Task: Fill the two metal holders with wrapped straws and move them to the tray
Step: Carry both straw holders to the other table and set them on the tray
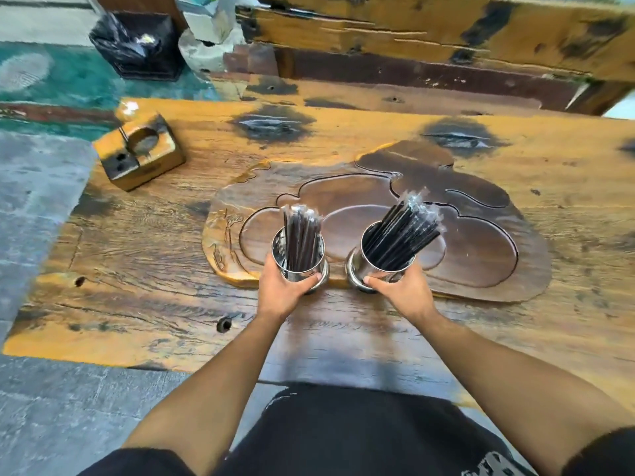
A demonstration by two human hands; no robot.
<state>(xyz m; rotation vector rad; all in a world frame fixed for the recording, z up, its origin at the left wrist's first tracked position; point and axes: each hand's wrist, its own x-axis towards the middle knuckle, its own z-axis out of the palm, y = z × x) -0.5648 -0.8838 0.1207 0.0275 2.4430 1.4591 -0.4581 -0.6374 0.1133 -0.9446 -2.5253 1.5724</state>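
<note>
Two shiny metal holders stand side by side at the near edge of the dark carved wooden tray. The left holder is packed with upright black wrapped straws. My left hand grips its near side. The right holder carries black wrapped straws that lean to the right and away from me. My right hand is closed around its near side. I cannot tell whether the holders' bases rest on the tray's rim or on the table just before it.
A wooden block with a round hole lies on the rough wooden table at the far left. A wooden bench back runs along the far side. A black-lined bin stands on the floor beyond.
</note>
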